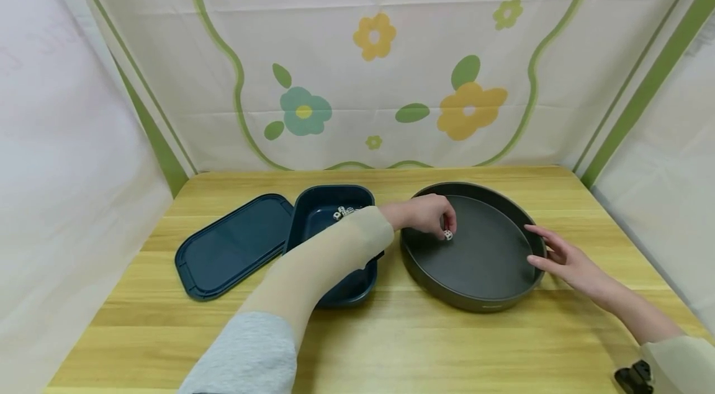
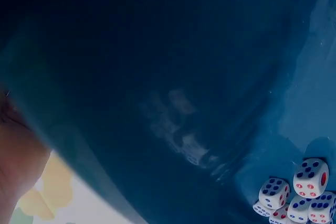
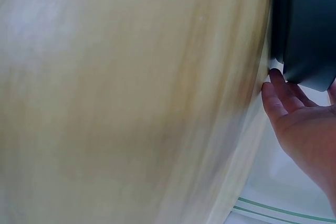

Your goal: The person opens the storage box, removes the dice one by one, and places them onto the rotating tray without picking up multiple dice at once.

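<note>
In the head view my left hand (image 1: 429, 214) reaches across the box into the left side of a round dark grey cake pan (image 1: 480, 305). Its fingertips pinch a white die (image 1: 448, 235) low over the pan's floor. My right hand (image 1: 570, 262) holds the pan's right rim, thumb and forefinger over the edge, other fingers against the outer wall. The right wrist view shows that hand (image 3: 304, 124) by the dark wall. Several white dice (image 2: 311, 177) with blue and red pips lie piled in a deep blue box (image 1: 304, 201), partly hidden by my left forearm.
A flat blue lid (image 1: 234, 248) lies left of the box, its right end close against it. All stand on a wood-grain table (image 1: 424, 344). A small black object (image 1: 634, 377) is beside my right sleeve. White flowered cloth (image 1: 335, 152) walls the back and sides.
</note>
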`<state>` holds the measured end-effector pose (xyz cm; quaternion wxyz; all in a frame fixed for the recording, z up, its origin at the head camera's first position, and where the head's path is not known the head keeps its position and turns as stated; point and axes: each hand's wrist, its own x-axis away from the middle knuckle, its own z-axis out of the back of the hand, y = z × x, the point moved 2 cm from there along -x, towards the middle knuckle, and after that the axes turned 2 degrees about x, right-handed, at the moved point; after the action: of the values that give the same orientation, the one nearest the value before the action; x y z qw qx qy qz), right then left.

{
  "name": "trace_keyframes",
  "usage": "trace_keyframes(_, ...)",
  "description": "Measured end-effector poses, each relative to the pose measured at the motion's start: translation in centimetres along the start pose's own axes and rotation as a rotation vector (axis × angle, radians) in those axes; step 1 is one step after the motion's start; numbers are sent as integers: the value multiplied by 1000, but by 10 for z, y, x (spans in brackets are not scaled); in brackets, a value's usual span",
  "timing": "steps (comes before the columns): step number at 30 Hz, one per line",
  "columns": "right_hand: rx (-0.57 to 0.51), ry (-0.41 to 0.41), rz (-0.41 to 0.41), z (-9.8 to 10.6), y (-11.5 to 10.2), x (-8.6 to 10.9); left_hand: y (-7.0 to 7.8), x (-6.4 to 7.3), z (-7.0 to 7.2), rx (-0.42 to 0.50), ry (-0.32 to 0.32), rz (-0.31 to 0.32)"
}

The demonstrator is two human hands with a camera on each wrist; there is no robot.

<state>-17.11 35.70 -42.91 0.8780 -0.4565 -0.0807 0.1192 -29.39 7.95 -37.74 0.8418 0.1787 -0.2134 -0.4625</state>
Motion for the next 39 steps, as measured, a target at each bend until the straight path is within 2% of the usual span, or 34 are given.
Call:
trace_keyframes(9,4,-1,-4,4,3,2,0,-3,0,-41,-3,-5)
trace_keyframes(13,9,-4,-5,3,4,3,2,2,7,-9,7,-31)
trace_keyframes(18,3,-4,-4,4,4,4,10,15,20,49,10,-89)
trace_keyframes(21,-5,-5,-6,5,5,4,16,26,27,71,4,-129)
trace_keyframes(28,-13,-2,-14,5,6,3,23,62,36,111,4,-150)
trace_keyframes(35,-3,4,-10,6,7,5,15,100,37,160,9,-157)
trace_keyframes(39,-1,5,-7,7,8,6,4,119,40,153,69,-139)
